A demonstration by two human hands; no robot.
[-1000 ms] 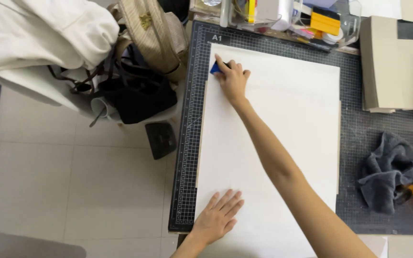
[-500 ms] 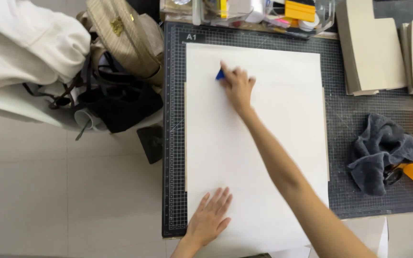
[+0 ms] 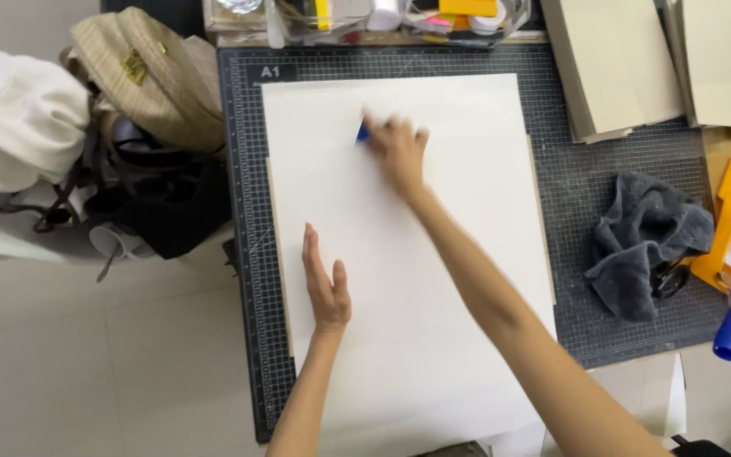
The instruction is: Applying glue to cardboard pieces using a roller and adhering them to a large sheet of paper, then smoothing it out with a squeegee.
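Smoothing the white sheet (image 3: 408, 254) with a small blue scraper (image 3: 363, 132) gripped in the right hand (image 3: 399, 148), left hand (image 3: 325, 283) flat, open, empty, pinning paper nearer the body; next stroke probably needing steady, even pressure.

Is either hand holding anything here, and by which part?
The right hand holds a small blue tool against the white sheet; the grip point is hidden. The left hand lies flat, holding nothing.

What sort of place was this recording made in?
Probably a craft or bookbinding workspace: a dark gridded cutting mat covers the table, a large white paper sheet lies on it, and grey cardboard pieces are stacked at the far edge.
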